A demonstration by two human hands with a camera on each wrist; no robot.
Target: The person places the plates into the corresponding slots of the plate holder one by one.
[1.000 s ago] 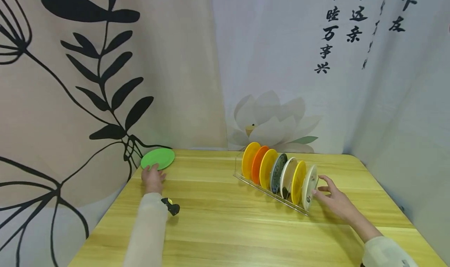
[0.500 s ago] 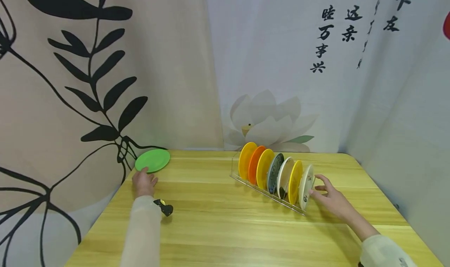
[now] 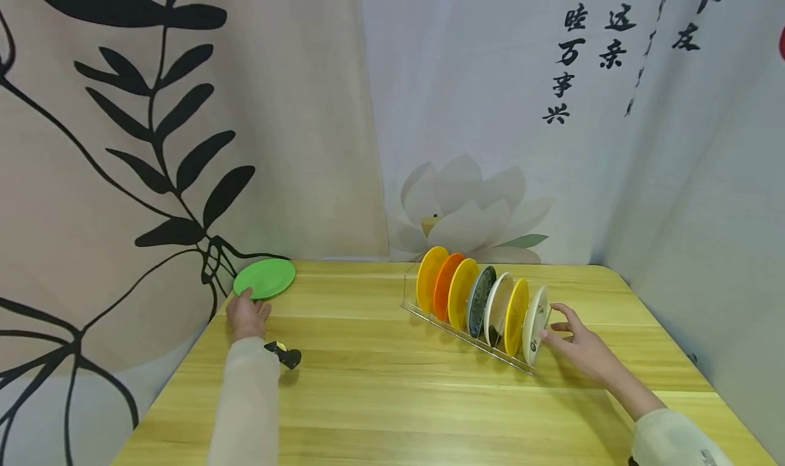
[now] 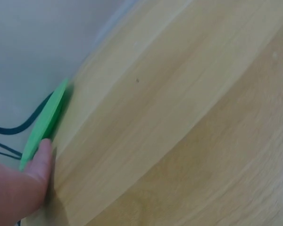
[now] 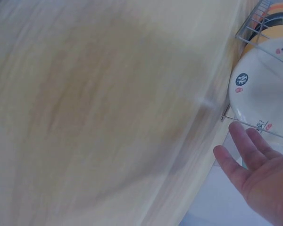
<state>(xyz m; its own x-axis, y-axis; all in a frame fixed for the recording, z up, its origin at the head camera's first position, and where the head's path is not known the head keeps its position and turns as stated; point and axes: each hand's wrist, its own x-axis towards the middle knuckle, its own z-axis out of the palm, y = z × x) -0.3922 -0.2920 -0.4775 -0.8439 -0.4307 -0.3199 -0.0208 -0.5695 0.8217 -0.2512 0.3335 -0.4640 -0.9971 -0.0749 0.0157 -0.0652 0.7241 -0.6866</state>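
Observation:
A flat oval green plate (image 3: 265,278) is at the far left corner of the table. My left hand (image 3: 247,316) grips its near rim, the thumb (image 4: 43,153) lying along one face; the other fingers are mostly hidden. In the left wrist view the plate stands edge-on, tilted. On the right, my right hand (image 3: 582,350) is at the end of a wire dish rack (image 3: 472,341), beside a white plate (image 3: 537,324) with printed characters. In the right wrist view its fingers (image 5: 240,146) are spread and fairly straight, close to the end wire; whether they touch it is unclear.
Several upright plates fill the rack, among them a yellow plate (image 3: 516,316), a blue-grey patterned plate (image 3: 481,302) and an orange plate (image 3: 448,285). Printed curtains (image 3: 319,146) hang behind the wooden table (image 3: 368,398) and along its sides.
The head view has shifted slightly, moving the whole scene left in it. My left hand stays at the green plate and my right hand stays beside the rack.

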